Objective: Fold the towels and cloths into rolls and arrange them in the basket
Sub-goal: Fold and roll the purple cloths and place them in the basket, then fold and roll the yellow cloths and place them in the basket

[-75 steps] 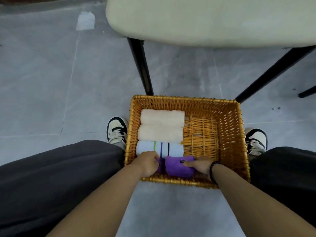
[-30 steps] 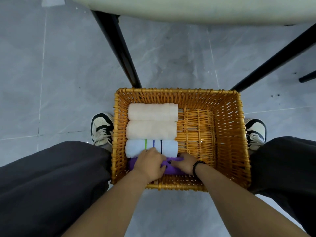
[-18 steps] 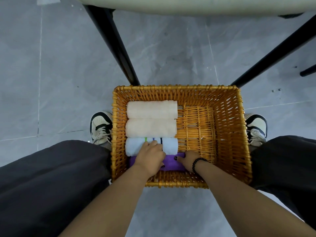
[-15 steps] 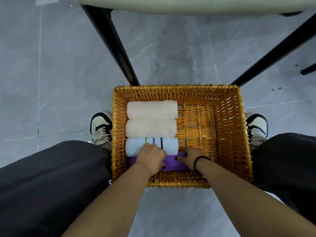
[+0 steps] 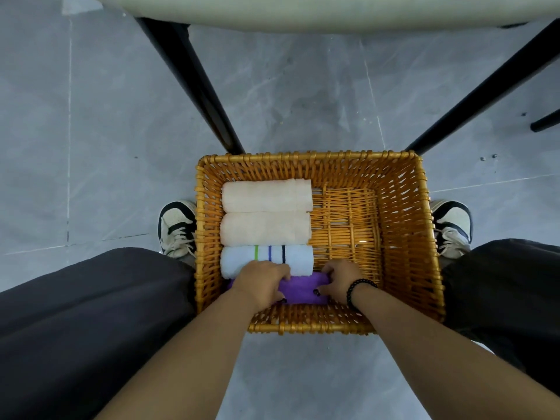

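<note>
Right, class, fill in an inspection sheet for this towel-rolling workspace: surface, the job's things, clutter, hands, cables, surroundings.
Surface: grey tiled floor; wicker basket stands on it.
Job's things: two cream towel rolls, a white striped towel roll and a purple cloth roll lie side by side along the basket's left side; right side bare wicker.
Clutter: nothing seen.
Hands: left hand and right hand both grip the purple cloth roll; black bead bracelet on the right wrist.
Cables: nothing seen.
Surroundings: black chair legs and a pale seat beyond the basket; sneakers either side.
</note>
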Tool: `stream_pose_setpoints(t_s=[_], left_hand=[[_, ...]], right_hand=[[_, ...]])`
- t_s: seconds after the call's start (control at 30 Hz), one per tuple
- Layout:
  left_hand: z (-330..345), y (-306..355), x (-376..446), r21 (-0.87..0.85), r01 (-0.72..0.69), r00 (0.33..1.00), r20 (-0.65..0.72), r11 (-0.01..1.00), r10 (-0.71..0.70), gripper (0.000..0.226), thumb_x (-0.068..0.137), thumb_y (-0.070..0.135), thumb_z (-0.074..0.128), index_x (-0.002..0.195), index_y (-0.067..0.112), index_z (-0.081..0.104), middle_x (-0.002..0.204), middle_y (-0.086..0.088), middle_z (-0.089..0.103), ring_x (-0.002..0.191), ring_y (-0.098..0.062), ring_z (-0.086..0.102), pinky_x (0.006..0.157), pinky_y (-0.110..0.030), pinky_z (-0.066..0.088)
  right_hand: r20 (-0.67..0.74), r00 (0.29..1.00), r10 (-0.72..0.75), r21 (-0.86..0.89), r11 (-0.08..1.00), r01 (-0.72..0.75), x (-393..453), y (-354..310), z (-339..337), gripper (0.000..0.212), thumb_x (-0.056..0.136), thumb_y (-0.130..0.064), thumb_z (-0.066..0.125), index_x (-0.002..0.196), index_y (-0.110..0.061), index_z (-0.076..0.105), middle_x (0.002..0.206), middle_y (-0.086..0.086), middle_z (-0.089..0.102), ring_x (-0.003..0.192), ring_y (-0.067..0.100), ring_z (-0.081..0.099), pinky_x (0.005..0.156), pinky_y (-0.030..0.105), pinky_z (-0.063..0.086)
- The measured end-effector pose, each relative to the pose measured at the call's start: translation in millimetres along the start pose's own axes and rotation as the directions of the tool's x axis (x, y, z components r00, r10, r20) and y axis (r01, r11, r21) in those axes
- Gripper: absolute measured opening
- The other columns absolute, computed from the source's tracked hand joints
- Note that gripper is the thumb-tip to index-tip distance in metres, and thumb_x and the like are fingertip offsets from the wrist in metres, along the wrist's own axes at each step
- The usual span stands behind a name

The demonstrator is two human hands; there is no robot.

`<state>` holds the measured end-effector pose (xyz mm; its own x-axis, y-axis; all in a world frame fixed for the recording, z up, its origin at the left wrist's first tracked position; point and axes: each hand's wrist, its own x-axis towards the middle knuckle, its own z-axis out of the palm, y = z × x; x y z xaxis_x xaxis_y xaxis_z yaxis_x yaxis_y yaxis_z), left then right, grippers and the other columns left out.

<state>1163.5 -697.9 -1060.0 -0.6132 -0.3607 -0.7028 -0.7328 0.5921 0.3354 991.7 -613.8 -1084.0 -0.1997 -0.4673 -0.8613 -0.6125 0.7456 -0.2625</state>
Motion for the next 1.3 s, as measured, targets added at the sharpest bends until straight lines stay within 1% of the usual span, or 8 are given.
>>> stream_pose_setpoints(t_s=[0.07,0.13,0.2,0.53,0.83,1.07,1.2,1.3], left_hand=[[-7,1,-3,-0.368,0.121,0.993,0.041,0.922,-0.114,0.014,0.09,0.028,0.064,0.102,0.021,0.064,0.092,0.002,0.068,0.087,-0.015,0.062,0.084,-0.031,0.052],[-20,3,-6,-0.707,0.19,0.968,0.018,0.681,-0.252,0.011,0.097,0.024,0.054,0.092,0.018,0.062,0.086,-0.002,0.069,0.078,-0.014,0.064,0.082,-0.033,0.055],[-36,3,-10,-0.814,0.176,0.939,-0.031,0.553,-0.344,0.011,0.1,0.022,0.046,0.098,0.017,0.056,0.087,-0.003,0.068,0.075,-0.013,0.064,0.077,-0.034,0.053],[-111,39,-67,-0.687,-0.093,0.901,-0.366,0.72,-0.233,0.018,0.099,0.01,0.047,0.092,0.017,0.062,0.084,0.0,0.071,0.073,-0.01,0.066,0.072,-0.02,0.051],[-186,98,-131,-0.517,-0.273,0.866,-0.5,0.811,-0.027,0.018,0.097,0.012,0.052,0.091,0.021,0.067,0.075,0.006,0.072,0.07,-0.007,0.068,0.074,-0.03,0.055],[-266,158,-173,-0.541,-0.455,0.732,-0.68,0.707,-0.048,0.014,0.095,0.002,0.051,0.098,0.004,0.064,0.074,-0.003,0.066,0.049,0.004,0.058,0.05,-0.006,0.04],[-292,164,-176,-0.601,-0.448,0.751,-0.655,0.662,-0.087,0.017,0.094,-0.001,0.049,0.102,0.001,0.064,0.08,-0.01,0.067,0.047,0.002,0.057,0.047,-0.007,0.04],[-313,164,-168,-0.647,-0.46,0.732,-0.664,0.608,-0.153,0.018,0.094,0.002,0.048,0.1,0.006,0.065,0.083,-0.008,0.069,0.05,0.0,0.058,0.046,-0.009,0.041]], right_hand=[[0.05,0.999,0.014,0.038,0.999,-0.016,-3,1,-5,0.041,0.076,-0.032,0.078,0.112,-0.02,0.061,0.106,0.0,0.062,0.097,0.017,0.057,0.08,0.026,0.05],[0.111,0.993,0.04,0.121,0.991,-0.053,-9,0,-11,0.03,0.08,-0.029,0.074,0.104,-0.018,0.061,0.1,0.001,0.061,0.094,0.019,0.059,0.078,0.028,0.052],[0.148,0.987,0.068,0.183,0.979,-0.095,-19,-2,-18,0.014,0.084,-0.023,0.07,0.09,-0.016,0.06,0.093,0.005,0.062,0.093,0.023,0.063,0.082,0.034,0.056],[0.03,0.993,-0.116,0.138,0.984,0.11,-96,-29,-92,0.032,0.09,-0.011,0.056,0.121,-0.004,0.061,0.095,0.006,0.063,0.079,0.016,0.058,0.072,0.028,0.053],[-0.092,0.937,-0.337,-0.039,0.941,0.335,-221,-54,-191,0.016,0.093,-0.02,0.056,0.108,-0.017,0.062,0.102,0.002,0.064,0.092,0.016,0.064,0.078,0.035,0.057],[-0.234,0.869,-0.436,-0.1,0.9,0.425,-300,-73,-254,0.021,0.095,-0.028,0.054,0.113,-0.02,0.06,0.105,-0.004,0.066,0.092,0.01,0.065,0.084,0.032,0.056],[-0.442,0.809,-0.388,0.031,0.895,0.446,-305,-76,-268,0.017,0.093,-0.025,0.056,0.104,-0.015,0.064,0.097,0.0,0.069,0.088,0.014,0.067,0.082,0.035,0.057],[-0.586,0.726,-0.358,-0.108,0.923,0.368,-296,-89,-277,0.019,0.092,-0.027,0.057,0.097,-0.013,0.068,0.096,0.003,0.069,0.09,0.02,0.066,0.083,0.04,0.055]])
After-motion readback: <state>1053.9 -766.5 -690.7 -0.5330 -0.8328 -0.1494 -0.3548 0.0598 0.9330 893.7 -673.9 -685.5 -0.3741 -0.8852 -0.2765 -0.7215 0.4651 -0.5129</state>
